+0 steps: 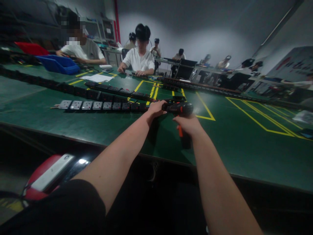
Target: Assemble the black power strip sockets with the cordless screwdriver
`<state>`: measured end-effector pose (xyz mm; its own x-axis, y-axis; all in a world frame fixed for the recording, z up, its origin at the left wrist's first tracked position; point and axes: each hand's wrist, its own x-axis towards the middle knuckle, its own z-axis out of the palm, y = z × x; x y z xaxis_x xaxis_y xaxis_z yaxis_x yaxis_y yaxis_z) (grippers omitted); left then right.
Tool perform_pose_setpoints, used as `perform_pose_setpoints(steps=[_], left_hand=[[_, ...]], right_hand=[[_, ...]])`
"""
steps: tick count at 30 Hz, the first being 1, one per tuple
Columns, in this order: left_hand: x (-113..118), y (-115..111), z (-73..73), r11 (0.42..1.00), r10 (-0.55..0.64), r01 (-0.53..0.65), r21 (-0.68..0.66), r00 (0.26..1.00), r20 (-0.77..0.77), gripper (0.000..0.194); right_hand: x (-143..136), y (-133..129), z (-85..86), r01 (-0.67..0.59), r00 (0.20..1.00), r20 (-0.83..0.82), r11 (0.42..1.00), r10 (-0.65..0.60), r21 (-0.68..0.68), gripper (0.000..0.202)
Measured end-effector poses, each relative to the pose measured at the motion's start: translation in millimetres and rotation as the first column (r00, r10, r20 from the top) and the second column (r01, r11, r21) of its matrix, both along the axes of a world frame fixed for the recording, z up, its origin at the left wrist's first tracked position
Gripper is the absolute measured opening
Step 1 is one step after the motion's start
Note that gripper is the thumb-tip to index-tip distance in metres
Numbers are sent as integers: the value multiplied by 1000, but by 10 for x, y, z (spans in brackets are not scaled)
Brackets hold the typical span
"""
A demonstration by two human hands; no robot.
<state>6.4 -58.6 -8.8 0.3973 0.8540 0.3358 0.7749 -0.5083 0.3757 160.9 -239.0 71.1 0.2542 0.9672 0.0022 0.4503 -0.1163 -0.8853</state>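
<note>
Work under way above the desk (pixel 244 153), the grip of the right hand (pixel 187 124) wrapped around a power driver (pixel 180 107), the left hand (pixel 156 109) at its nose, hold unclear, the socket strip (pixel 97 105) toward nine o'clock, portions finished and remaining indiscernible.

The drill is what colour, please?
The drill is black with orange parts, seen best in the head view.

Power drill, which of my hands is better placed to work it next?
Probably your right: the right hand grips the power drill by its handle, while the left hand is at its nose, near the socket strip.
</note>
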Motion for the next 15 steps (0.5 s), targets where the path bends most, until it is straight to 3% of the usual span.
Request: perform_pose_setpoints(steps=[11,15], left_hand=[[12,-78,92,999,40,-39,-35,998,38,73],[13,-91,72,998,62,-61,-35,997,43,64]], right_hand=[[222,-76,-65,47,988,-152,991,-28,125,23],[187,-95,-69,23,990,-139,991,-4,135,19]])
